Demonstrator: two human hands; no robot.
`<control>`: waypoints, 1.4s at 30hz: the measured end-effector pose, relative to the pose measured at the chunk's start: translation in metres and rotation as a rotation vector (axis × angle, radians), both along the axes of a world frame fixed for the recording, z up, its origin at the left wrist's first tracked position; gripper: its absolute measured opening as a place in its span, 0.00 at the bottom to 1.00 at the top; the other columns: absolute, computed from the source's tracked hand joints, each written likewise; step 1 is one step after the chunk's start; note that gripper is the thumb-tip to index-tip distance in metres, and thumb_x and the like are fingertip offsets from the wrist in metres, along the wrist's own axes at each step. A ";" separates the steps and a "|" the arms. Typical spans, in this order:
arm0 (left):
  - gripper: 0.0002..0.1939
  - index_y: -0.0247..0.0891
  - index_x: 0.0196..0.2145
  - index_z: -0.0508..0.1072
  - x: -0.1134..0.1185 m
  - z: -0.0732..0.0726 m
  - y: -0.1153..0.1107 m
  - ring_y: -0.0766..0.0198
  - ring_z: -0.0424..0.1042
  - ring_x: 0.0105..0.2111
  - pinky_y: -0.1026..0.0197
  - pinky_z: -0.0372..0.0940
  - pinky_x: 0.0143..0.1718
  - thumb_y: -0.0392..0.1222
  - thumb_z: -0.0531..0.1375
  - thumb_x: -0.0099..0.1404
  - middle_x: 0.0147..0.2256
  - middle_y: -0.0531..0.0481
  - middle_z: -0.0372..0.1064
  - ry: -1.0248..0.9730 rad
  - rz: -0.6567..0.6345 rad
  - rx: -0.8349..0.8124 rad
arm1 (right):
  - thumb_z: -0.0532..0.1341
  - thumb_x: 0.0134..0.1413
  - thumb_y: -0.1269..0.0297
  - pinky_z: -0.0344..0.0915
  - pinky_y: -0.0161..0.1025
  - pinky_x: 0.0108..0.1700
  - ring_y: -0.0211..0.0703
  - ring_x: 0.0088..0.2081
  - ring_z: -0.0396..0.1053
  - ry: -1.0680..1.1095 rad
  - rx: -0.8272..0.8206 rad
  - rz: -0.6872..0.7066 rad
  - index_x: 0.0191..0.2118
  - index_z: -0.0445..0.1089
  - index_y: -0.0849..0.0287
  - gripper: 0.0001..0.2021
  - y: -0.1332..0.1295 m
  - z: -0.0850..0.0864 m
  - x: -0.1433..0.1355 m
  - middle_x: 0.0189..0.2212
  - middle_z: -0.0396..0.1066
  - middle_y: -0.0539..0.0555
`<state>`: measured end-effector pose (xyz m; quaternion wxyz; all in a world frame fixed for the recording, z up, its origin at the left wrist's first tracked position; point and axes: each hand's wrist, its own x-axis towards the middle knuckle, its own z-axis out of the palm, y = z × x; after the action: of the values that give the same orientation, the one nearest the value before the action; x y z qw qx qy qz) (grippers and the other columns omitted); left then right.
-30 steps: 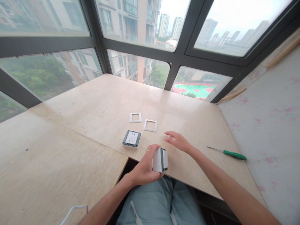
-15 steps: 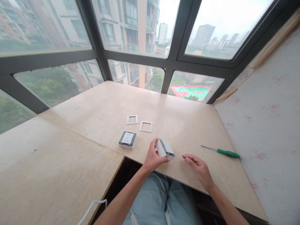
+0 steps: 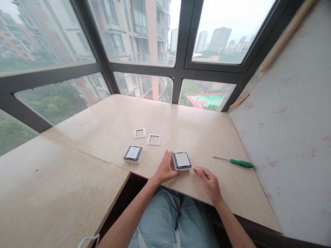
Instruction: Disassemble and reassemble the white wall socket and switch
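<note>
A square white-and-grey switch box (image 3: 182, 161) rests near the table's front edge, its plain white panel facing up. Around its left side are the fingers and thumb of my left hand (image 3: 165, 169), which grips it. Just right of the box is my right hand (image 3: 208, 181), its fingers curled and thumb and fingertips together; anything between them is too small to make out. To the left lies a socket box (image 3: 133, 153) with slots in its white face. Behind it lie two white square frames, one on the left (image 3: 139, 133) and one on the right (image 3: 154, 140).
A screwdriver (image 3: 241, 163) with a green handle lies at the right, its shaft pointing left. The pale wooden table (image 3: 98, 120) meets windows at the back and a flowered wall (image 3: 297, 155) on the right. A white cable (image 3: 89, 238) is at the lower left.
The switch box has gone from tilted to lying flat, still in my left hand. My right hand has come closer to it. The whole view has shifted slightly.
</note>
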<state>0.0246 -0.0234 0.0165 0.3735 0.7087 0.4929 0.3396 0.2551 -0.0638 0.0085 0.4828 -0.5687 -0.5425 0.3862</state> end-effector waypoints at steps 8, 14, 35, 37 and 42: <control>0.48 0.35 0.63 0.59 -0.012 -0.006 0.019 0.36 0.51 0.68 0.36 0.49 0.67 0.41 0.72 0.47 0.63 0.33 0.59 0.178 -0.091 0.025 | 0.62 0.57 0.43 0.72 0.48 0.47 0.55 0.43 0.77 -0.001 0.027 0.024 0.36 0.80 0.56 0.20 -0.001 0.002 -0.005 0.39 0.81 0.59; 0.47 0.36 0.65 0.57 -0.011 -0.012 0.015 0.39 0.56 0.66 0.37 0.45 0.69 0.46 0.70 0.51 0.65 0.33 0.57 0.204 -0.054 0.081 | 0.62 0.57 0.44 0.72 0.47 0.47 0.54 0.42 0.77 -0.004 0.039 0.007 0.36 0.79 0.56 0.20 -0.001 0.002 -0.005 0.38 0.81 0.59; 0.38 0.43 0.63 0.63 -0.010 -0.005 0.009 0.48 0.61 0.65 0.43 0.45 0.70 0.59 0.66 0.60 0.63 0.42 0.64 0.172 -0.027 0.100 | 0.60 0.55 0.56 0.72 0.50 0.48 0.51 0.40 0.77 0.105 0.111 -0.070 0.26 0.73 0.55 0.12 0.003 -0.001 -0.004 0.34 0.79 0.56; 0.38 0.43 0.63 0.64 -0.010 -0.003 0.010 0.47 0.62 0.64 0.43 0.45 0.69 0.57 0.67 0.59 0.63 0.43 0.65 0.158 -0.027 0.087 | 0.59 0.55 0.57 0.73 0.48 0.43 0.49 0.34 0.76 0.117 0.104 -0.092 0.29 0.73 0.55 0.10 0.003 0.000 -0.003 0.31 0.78 0.56; 0.37 0.45 0.60 0.66 -0.011 0.001 0.012 0.47 0.64 0.62 0.42 0.43 0.70 0.55 0.69 0.55 0.60 0.45 0.67 0.112 -0.053 0.035 | 0.60 0.52 0.59 0.72 0.44 0.36 0.46 0.29 0.72 0.115 0.089 -0.082 0.28 0.72 0.55 0.08 0.002 0.002 -0.004 0.26 0.76 0.54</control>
<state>0.0134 -0.0112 0.0176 0.3417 0.7458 0.4881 0.2980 0.2510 -0.0618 0.0107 0.5535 -0.5454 -0.5065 0.3737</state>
